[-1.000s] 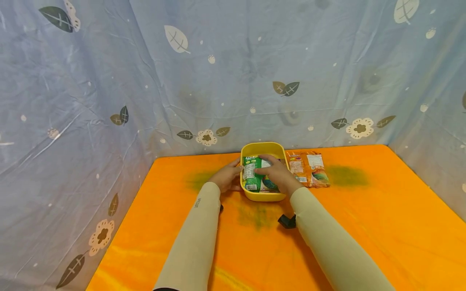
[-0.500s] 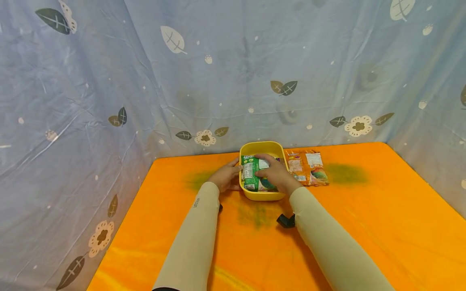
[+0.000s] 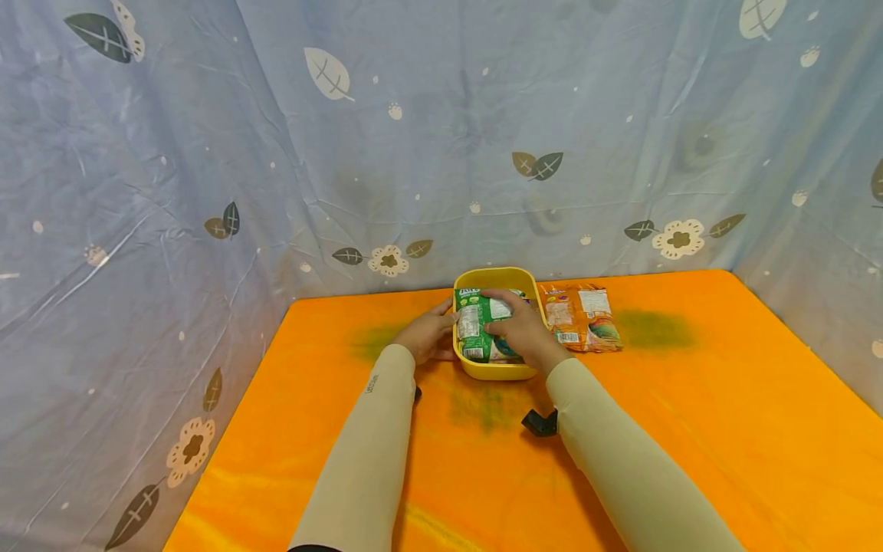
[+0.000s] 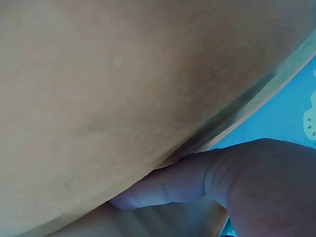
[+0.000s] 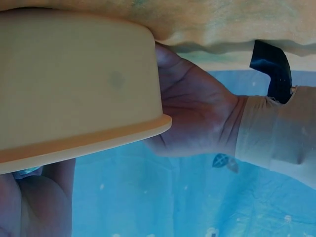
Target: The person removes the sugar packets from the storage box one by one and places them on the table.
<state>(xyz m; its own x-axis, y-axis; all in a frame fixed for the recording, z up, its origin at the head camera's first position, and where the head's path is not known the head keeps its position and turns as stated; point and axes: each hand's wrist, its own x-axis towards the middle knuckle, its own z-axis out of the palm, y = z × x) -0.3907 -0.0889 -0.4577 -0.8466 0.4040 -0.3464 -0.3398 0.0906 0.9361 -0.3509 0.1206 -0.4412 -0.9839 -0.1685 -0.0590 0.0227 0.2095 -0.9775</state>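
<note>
A yellow plastic bin (image 3: 497,372) stands near the back of the orange-covered table. My left hand (image 3: 429,335) grips its left side in the head view, thumb at the rim and fingers along the outer wall. Inside the bin lies a green snack packet (image 3: 472,322) with a white label and barcode. My right hand (image 3: 520,326) reaches in over the bin's right rim and holds this packet, thumb on its face and fingers at its far edge. In the right wrist view the bin's wall (image 5: 79,84) hides most of the packet.
An orange snack packet (image 3: 586,318) lies flat against the right side of the bin. Close behind hangs a blue leaf-patterned curtain (image 3: 441,192). A dark wrist-camera mount (image 3: 540,423) sticks out beneath the right sleeve.
The green packet has shifted slightly toward the bin's far end, its top edge now higher in the head view. Both hands keep almost the same place.
</note>
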